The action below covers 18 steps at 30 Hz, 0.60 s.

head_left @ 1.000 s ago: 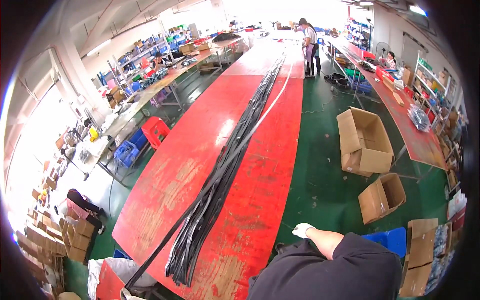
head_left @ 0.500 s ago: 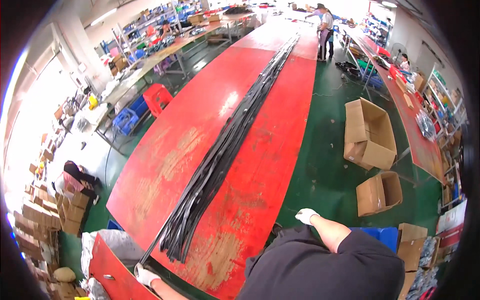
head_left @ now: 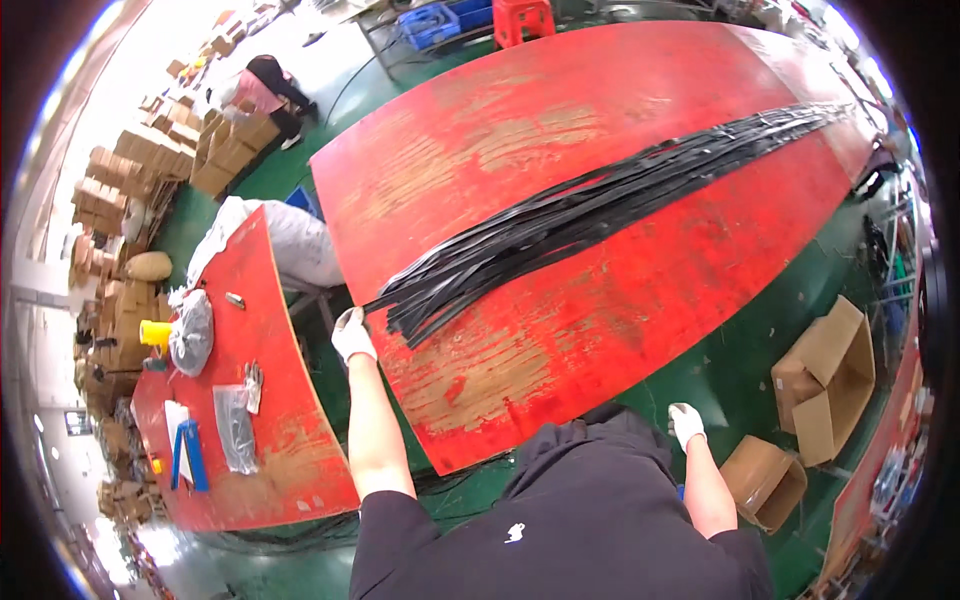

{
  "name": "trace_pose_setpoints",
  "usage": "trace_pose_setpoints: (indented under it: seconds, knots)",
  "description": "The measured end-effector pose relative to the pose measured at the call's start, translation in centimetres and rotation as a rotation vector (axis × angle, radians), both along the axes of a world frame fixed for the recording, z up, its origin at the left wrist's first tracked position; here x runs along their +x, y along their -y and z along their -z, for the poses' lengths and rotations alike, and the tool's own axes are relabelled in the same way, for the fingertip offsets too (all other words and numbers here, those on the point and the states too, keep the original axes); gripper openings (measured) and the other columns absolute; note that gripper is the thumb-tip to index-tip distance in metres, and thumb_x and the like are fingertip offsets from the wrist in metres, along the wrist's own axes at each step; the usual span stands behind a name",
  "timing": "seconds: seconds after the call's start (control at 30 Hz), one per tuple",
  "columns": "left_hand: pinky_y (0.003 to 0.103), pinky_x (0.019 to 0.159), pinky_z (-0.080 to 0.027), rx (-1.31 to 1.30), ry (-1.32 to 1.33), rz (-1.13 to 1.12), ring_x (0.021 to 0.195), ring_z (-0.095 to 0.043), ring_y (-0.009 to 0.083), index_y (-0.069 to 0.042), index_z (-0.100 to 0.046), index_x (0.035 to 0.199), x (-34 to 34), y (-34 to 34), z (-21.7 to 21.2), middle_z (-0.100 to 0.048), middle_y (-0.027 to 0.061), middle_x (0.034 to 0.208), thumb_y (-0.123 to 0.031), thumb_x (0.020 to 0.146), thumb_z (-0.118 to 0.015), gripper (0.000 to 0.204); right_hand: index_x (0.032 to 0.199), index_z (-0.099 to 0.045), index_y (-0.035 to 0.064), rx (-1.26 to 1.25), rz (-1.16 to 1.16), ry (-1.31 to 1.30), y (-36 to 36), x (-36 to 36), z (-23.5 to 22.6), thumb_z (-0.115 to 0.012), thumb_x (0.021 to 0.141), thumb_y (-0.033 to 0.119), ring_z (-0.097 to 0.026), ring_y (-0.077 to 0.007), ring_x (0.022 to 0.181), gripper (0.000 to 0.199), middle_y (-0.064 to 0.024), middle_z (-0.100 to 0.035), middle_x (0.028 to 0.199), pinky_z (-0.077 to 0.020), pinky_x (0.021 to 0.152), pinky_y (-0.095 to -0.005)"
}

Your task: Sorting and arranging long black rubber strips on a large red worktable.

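A long bundle of flat black strips [head_left: 560, 225] runs lengthwise over the red table [head_left: 520, 370], its loose ends fanned out at the near left. My left hand [head_left: 352, 335], in a white glove, is closed at the table's left edge on the end of a strip that sticks out of the bundle. The fingertips are partly hidden. Away from the table, above the green floor, my right hand [head_left: 686, 424] is also gloved in white. It holds nothing that I can see, and its fingers look loosely bent.
A smaller red table [head_left: 290, 455] on the left carries a plastic bag [head_left: 236, 428], a blue-and-white object [head_left: 188, 455] and a yellow roll [head_left: 155, 333]. Two open cardboard boxes stand at right, the nearer box [head_left: 752, 480] close to my right arm. A person [head_left: 262, 90] bends among cartons at far left.
My view has swung to the left, so the smaller table shows more fully. My left hand stays at the strip's end by the table edge; the right hand remains off the table.
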<state>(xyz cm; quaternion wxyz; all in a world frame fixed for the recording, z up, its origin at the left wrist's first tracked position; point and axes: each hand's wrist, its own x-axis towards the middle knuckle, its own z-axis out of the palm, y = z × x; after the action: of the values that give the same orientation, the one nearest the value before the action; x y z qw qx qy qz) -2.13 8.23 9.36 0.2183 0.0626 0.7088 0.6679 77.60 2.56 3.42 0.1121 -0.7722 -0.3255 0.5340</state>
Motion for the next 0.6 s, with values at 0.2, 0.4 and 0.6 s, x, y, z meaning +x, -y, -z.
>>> trace_pose_setpoints:
  seconds: [0.2, 0.4, 0.6]
  knots:
    - [0.029, 0.054, -0.049, -0.116, 0.051, 0.014, 0.061, -0.062, 0.0122, -0.006, -0.075, 0.105, 1.5, -1.6, 2.8, -0.071, 0.0018, 0.08, -0.009, 0.095, -0.076, 0.011, 0.128, -0.068, 0.0061, -0.051, 0.047, 0.026, -0.7, 2.6, -1.0, -0.064, 0.104, 0.023, -0.063, -0.0131, 0.077, 0.03, -0.0034, -0.071, 0.106, -0.0568, 0.067, -0.0322]
    - [0.042, 0.094, -0.055, -0.608, -0.342, -0.267, 0.102, -0.073, 0.0303, 0.002, -0.069, 0.119, 4.5, 1.0, 5.5, -0.077, 0.0134, 0.113, -0.017, 0.09, -0.072, 0.035, 0.128, -0.065, 0.0075, -0.022, 0.039, -0.021, -3.4, 6.1, -1.3, -0.06, 0.106, 0.024, -0.062, -0.012, 0.077, 0.028, -0.0004, -0.065, 0.098, -0.0556, 0.065, -0.0306]
    - [0.046, 0.107, -0.051, -0.955, -0.599, -0.024, 0.124, -0.066, 0.0362, -0.006, -0.068, 0.134, 21.5, -2.9, 2.8, -0.068, 0.0187, 0.136, -0.032, 0.097, -0.065, 0.045, 0.13, -0.067, 0.0058, -0.033, 0.147, -0.083, -3.0, 10.8, 0.8, -0.062, 0.105, 0.025, -0.064, -0.014, 0.077, 0.031, -0.0042, -0.07, 0.104, -0.057, 0.065, -0.0326]
